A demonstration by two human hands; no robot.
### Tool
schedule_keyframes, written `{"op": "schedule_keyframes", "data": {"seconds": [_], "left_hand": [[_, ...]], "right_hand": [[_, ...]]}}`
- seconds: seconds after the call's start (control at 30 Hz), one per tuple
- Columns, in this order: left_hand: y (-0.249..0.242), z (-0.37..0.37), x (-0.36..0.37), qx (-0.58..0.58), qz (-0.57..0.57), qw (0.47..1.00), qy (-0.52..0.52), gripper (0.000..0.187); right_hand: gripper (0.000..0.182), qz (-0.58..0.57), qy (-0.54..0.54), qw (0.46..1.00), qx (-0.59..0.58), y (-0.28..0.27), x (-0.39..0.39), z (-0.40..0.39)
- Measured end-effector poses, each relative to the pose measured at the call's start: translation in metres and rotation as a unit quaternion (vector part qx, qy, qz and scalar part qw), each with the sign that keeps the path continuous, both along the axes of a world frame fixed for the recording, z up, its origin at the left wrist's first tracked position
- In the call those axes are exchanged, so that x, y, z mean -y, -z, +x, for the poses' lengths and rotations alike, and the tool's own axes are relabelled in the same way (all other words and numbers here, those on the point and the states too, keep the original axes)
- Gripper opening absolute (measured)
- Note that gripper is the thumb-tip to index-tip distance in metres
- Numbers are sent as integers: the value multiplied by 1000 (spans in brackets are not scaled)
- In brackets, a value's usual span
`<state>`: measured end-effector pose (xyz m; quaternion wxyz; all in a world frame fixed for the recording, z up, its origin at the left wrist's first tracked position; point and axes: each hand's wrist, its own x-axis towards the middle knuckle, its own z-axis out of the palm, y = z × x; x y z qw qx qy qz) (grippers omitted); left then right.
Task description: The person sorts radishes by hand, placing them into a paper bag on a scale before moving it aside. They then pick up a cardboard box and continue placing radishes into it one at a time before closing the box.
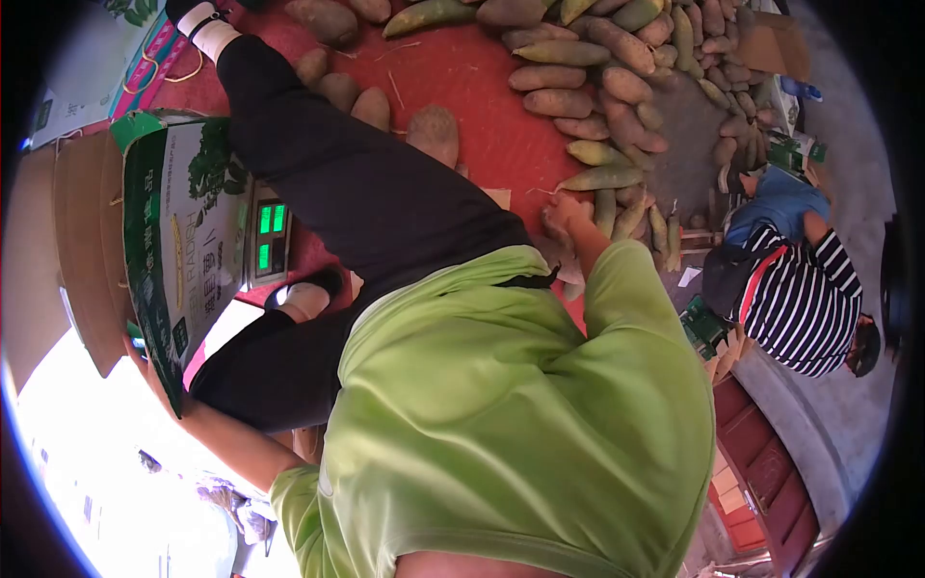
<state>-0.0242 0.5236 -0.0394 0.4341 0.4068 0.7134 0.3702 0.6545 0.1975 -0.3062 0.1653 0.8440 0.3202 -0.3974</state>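
My left hand (142, 366) is at the near edge of an open green and white carton (183, 250), its fingers mostly hidden by the cardboard. The carton stands beside a scale (269, 231) with lit green digits. On the right, my right hand (570, 214) is closed round a brownish radish (557, 249), beside the pile. Long radishes, green (599, 178) and brownish red (547, 78), lie in rows on the red floor covering (482, 144) just beyond that hand.
My legs in dark trousers (366, 193) stretch between carton and pile. Loose radishes (433, 133) lie past them. A co-worker in a striped top (800, 299) is at the right, near a green crate (705, 326). More cartons (82, 87) stand at upper left.
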Motion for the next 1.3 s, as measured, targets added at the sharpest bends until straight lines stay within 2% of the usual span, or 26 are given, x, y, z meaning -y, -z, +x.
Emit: {"op": "schedule_keyframes", "data": {"seconds": [0.07, 0.13, 0.17, 0.23, 0.27, 0.33, 0.57, 0.63, 0.67, 0.73, 0.8, 0.9, 0.97, 1.03, 1.17, 1.2, 1.23, 1.3], "left_hand": [[7, -18, -1, -68, 38, 995, 58, 63], [9, -19, 1, -74, 44, 995, 60, 63], [11, -19, 1, -76, 48, 994, 63, 63], [10, -17, -1, -78, 47, 994, 52, 63], [9, -13, -1, -77, 44, 995, 44, 63], [6, -7, -1, -74, 33, 996, 30, 63], [2, 7, -2, -57, 11, 998, -8, 63], [-4, 22, -1, -58, 3, 998, -22, 64], [-3, 19, -1, -58, 1, 998, -30, 64], [5, 0, -3, -38, -3, 998, -47, 63], [7, -9, -2, -17, 0, 998, -63, 63], [2, 8, -3, -49, 26, 997, -53, 64], [-2, 8, -4, -52, -17, 997, -46, 64], [-5, 12, -5, -162, 7, 987, -15, 65], [-22, 29, -6, -361, 17, 931, 47, 68], [-29, 49, -4, -283, 31, 959, 11, 69], [-36, 54, -6, -283, 14, 959, 20, 70], [-23, 41, -4, -211, 39, 977, 4, 72]], "right_hand": [[33, -4, 5, 1000, 4, 18, 14, -6], [42, -64, -111, 991, 33, 57, 41, -4], [42, -61, -114, 991, 31, 39, 30, -9], [58, -60, -141, 988, -20, -22, -2, -26], [58, -57, -144, 988, -21, -23, -4, -28], [68, -121, -166, 978, -42, -23, -10, -29], [61, -165, -207, 964, -21, -28, -28, -29], [46, -128, -180, 975, 15, -25, -19, -31], [46, -126, -184, 975, 16, -21, -11, -32], [33, -85, -81, 993, 30, -13, 2, -32], [32, -83, -93, 992, 28, -6, 10, -25], [33, -62, -114, 991, 40, 4, 30, -11], [36, -17, -118, 991, 65, 2, 35, -4], [37, 18, -128, 989, 69, -9, 27, 2], [39, 134, -70, 986, 68, -30, -10, 17], [39, 179, -46, 980, 67, -34, -23, 20], [39, 186, -57, 979, 64, -41, -41, 20], [36, 274, 66, 959, 12, -56, -86, 20]]}}
